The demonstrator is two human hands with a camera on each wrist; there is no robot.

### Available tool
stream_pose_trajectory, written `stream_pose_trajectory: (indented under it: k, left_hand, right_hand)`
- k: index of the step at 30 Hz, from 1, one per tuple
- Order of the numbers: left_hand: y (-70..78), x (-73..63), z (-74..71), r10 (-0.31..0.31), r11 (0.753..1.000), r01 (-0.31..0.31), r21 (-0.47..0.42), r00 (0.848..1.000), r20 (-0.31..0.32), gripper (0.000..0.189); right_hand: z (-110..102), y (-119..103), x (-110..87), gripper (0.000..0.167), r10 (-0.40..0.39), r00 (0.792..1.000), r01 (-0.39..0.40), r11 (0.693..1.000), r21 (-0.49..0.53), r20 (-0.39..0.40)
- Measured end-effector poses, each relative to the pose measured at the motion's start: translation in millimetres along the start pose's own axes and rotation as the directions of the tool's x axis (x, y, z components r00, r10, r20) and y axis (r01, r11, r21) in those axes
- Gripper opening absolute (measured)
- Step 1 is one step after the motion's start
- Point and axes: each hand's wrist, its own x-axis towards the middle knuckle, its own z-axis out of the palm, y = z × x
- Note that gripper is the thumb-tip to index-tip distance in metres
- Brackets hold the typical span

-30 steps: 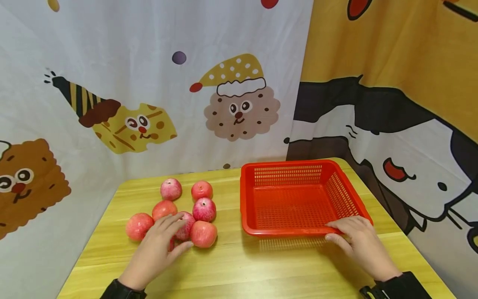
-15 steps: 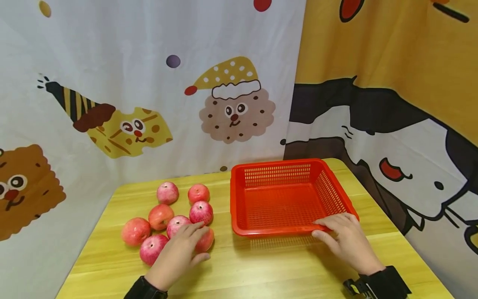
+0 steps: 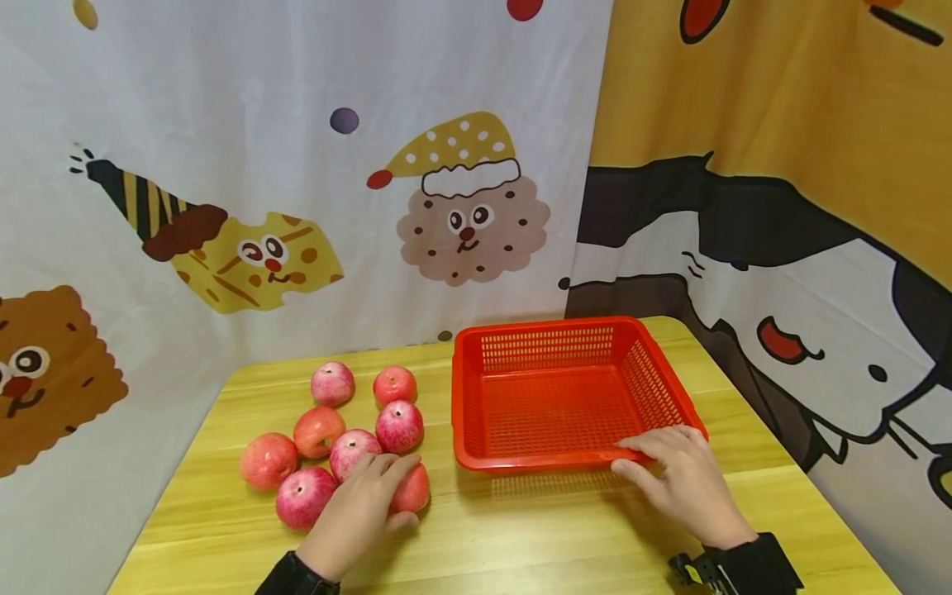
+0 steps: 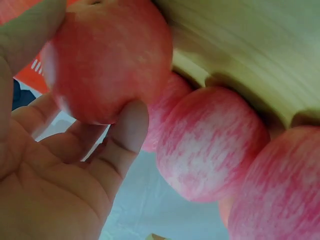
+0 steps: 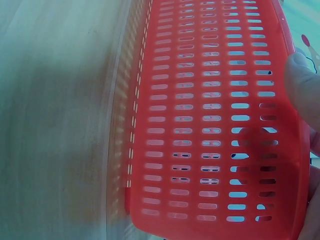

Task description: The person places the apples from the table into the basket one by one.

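Note:
My left hand (image 3: 355,514) holds the front right apple (image 3: 413,489) of a cluster of pink-red apples. In the left wrist view its thumb and fingers are around that apple (image 4: 112,62), with other streaked apples (image 4: 212,145) close by. Behind and left of the hand lie more apples, among them one by the wrist (image 3: 305,497) and one at the back (image 3: 332,384). My right hand (image 3: 673,478) grips the near right rim of a red plastic basket (image 3: 546,463), fingers over the rim and thumb on the outer side. The slotted basket wall (image 5: 210,120) fills the right wrist view.
The wooden table (image 3: 521,537) carries everything. A printed curtain (image 3: 297,165) stands right behind its back edge, and a yellow cartoon curtain (image 3: 781,207) runs along the right side. The basket's inside shows a bare mesh floor.
My left hand has moved right from over the middle of the cluster and closed around the front right apple. The basket, with my right hand on its rim, has slid slightly left.

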Motion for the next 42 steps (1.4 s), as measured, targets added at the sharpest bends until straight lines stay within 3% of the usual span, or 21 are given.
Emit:
stream_pose_trajectory:
  k: [27, 29, 32, 37, 42]
  left_hand:
    - [7.1, -10.3, -1.5, -0.085, 0.996, 0.087, -0.036, 0.996, 0.036, 0.076]
    - [8.8, -9.5, -6.4, -0.077, 0.997, 0.078, -0.022, 0.997, 0.010, 0.076]
    - [13.3, -4.3, -16.7, -0.026, 1.000, 0.026, -0.004, 0.997, -0.078, 0.076]
    - [27.1, 11.8, -34.7, 0.086, 0.996, -0.091, -0.008, 0.969, -0.231, 0.075]
    - [43.5, 32.6, -38.4, 0.131, 0.986, -0.154, -0.064, 0.953, -0.272, 0.076]
  right_hand:
    - [7, -2, -2.2, 0.033, -0.001, 0.999, 0.001, 1.000, -0.006, -0.037]
    - [7, -2, -2.1, 0.034, -0.004, 0.999, 0.003, 1.000, -0.008, -0.036]
    - [6, -2, -1.6, 0.034, -0.006, 0.999, 0.005, 1.000, -0.009, -0.042]
    - [5, -2, -0.7, 0.033, -0.012, 0.999, 0.012, 1.000, -0.007, -0.052]
    - [7, -3, -0.4, 0.033, -0.014, 0.998, 0.014, 1.000, -0.002, -0.054]
